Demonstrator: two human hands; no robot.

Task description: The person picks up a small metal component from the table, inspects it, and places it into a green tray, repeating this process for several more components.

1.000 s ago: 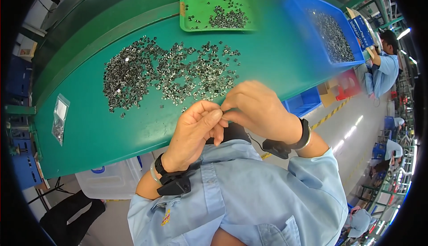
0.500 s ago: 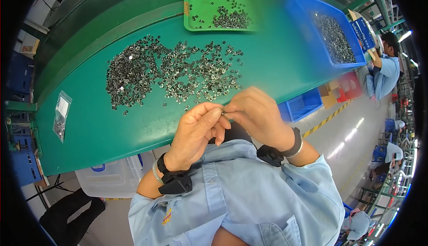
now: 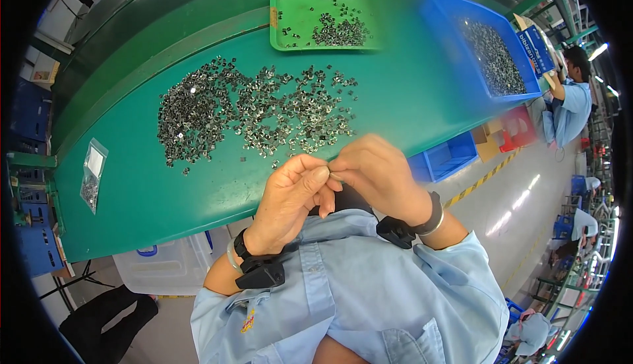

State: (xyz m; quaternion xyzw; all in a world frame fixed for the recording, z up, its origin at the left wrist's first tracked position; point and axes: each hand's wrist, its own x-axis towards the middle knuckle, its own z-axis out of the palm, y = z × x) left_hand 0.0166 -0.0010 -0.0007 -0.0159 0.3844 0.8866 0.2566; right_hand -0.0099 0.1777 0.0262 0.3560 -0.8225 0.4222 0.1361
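Observation:
My left hand [image 3: 290, 199] and my right hand [image 3: 377, 174] meet at their fingertips over the near edge of the green table [image 3: 158, 212]. Both are closed in a pinch around a tiny part, which the fingers almost wholly cover. Just beyond them, small shiny metal pieces [image 3: 264, 110] lie spread in loose heaps, dark and silver. Farther back stands a green tray [image 3: 274, 31] with more such small pieces [image 3: 339, 31] inside.
A blue bin [image 3: 461, 67] full of small metal parts stands at the right. To the left lies a clear plastic bag [image 3: 93, 173] with small parts. A blue crate [image 3: 448, 156] sits below the table's right side. A person in light blue [image 3: 570, 110] works at the far right.
The fingertips of both hands have come closer together, so the small dark part that showed between them is now mostly covered. The right hand has shifted slightly downward.

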